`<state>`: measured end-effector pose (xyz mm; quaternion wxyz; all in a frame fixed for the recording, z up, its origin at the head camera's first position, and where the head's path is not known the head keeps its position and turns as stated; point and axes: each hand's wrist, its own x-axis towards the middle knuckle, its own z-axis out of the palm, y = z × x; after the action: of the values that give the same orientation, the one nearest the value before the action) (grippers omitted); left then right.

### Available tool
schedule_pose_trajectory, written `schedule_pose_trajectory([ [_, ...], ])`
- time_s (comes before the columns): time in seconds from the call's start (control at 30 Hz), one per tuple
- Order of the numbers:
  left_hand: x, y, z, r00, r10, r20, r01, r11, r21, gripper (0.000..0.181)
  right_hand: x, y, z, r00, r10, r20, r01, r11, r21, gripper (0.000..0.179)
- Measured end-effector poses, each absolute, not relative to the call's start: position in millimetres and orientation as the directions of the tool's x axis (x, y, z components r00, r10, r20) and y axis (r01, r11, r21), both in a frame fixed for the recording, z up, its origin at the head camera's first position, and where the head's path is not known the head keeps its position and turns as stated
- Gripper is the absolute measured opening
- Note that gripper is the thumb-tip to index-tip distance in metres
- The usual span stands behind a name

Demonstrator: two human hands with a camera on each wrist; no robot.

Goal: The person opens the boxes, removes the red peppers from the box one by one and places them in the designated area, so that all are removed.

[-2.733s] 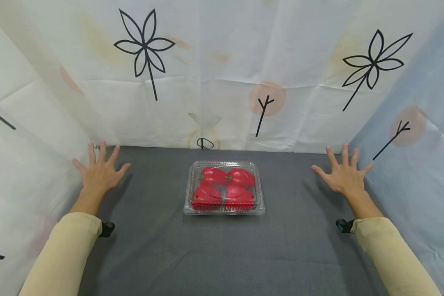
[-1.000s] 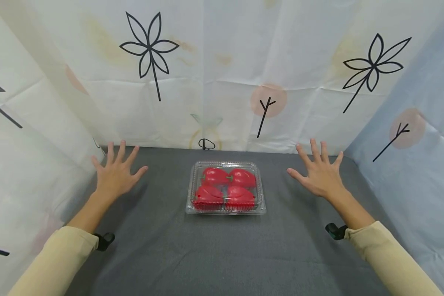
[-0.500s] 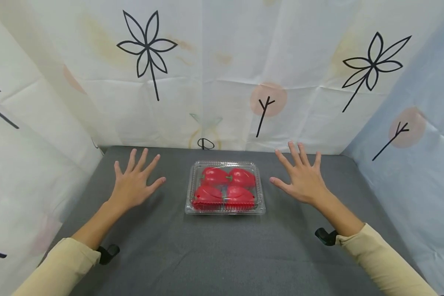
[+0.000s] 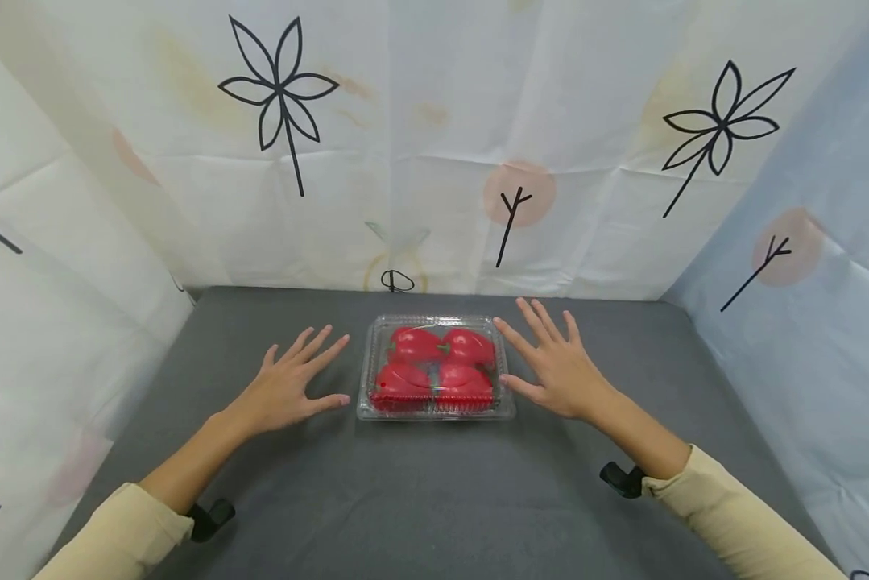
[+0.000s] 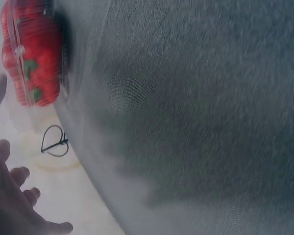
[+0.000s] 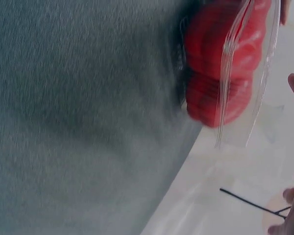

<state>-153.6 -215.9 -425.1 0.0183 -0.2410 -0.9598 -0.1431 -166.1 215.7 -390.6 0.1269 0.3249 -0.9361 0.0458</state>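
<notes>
A clear plastic clamshell box (image 4: pixel 437 413) sits on the grey cloth in the head view, its lid down. Through the lid I see several red bell peppers (image 4: pixel 414 345) with green stems. My left hand (image 4: pixel 289 387) hovers just left of the box, fingers spread, touching nothing. On the other side my right hand (image 4: pixel 560 370) is spread too, its fingertips close to the box's right edge; whether they touch it I cannot tell. Both wrist views show the peppers (image 5: pixel 36 58) through the box's side wall, with parts of each hand at the frame edge.
Grey cloth (image 4: pixel 434 499) covers the table. White patterned fabric (image 4: pixel 434 145) hangs at the back and on the left, with bluish fabric (image 4: pixel 825 322) on the right. Each wrist wears a black band (image 4: pixel 211 519) below a beige sleeve (image 4: pixel 118 532).
Both hands have come inward from the table's far left and right sides to the box, also lowering a little. The box and peppers have stayed in place.
</notes>
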Motion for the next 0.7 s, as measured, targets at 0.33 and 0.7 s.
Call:
schedule_pose_trajectory([
  [0.33,-145.8,-204.2,-431.7,-0.857,0.509,0.084,0.486,0.741,0.463,0.105,-156.0,190.3,-394.5,-0.57,-0.773,0.278,-0.803,0.596,0.013,0.083],
  [0.7,-139.2,-190.1,-442.4,-0.853,0.519,-0.052,0.312,0.587,0.747,0.114,-151.4,162.6,-407.2,-0.378,-0.863,0.337,-0.911,0.411,0.032,0.071],
])
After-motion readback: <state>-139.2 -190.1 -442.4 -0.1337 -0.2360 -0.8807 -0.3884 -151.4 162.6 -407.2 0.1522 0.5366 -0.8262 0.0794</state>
